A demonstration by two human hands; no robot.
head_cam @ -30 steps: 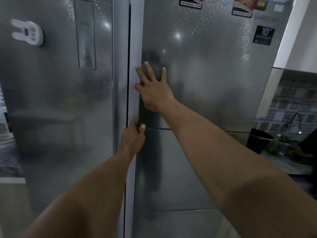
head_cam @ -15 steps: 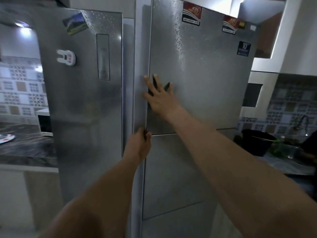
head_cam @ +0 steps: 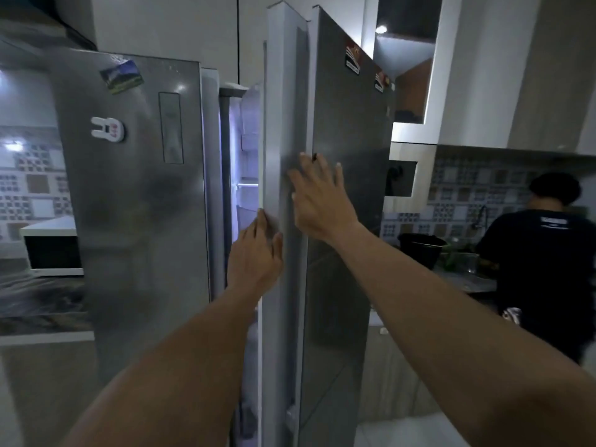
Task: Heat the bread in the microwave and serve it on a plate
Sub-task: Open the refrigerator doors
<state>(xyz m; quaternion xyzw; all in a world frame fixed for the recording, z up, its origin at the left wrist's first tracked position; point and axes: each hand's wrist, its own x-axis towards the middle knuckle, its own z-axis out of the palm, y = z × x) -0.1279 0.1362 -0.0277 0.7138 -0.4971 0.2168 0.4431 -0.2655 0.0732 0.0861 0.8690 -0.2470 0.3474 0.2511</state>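
The steel fridge's right door [head_cam: 348, 130] stands partly ajar, and a lit strip of the fridge interior [head_cam: 246, 162] shows in the gap. My left hand [head_cam: 254, 256] holds the door's free edge, thumb on the front and fingers round the inner side. Higher up, my right hand [head_cam: 319, 195] lies flat on the door front with straight fingers. A white microwave [head_cam: 51, 251] stands on the counter to the far left. No bread or plate is in view.
The fridge's left door [head_cam: 135, 201] is closed and carries magnets. A dark marble counter [head_cam: 35, 301] runs left of the fridge. A person in a black shirt [head_cam: 545, 253] stands at the sink on the right, beside a black pot [head_cam: 421, 251].
The right door has swung out from closed to partly ajar, showing the lit interior. Both hands stayed on the door, and my view has pulled back and upward.
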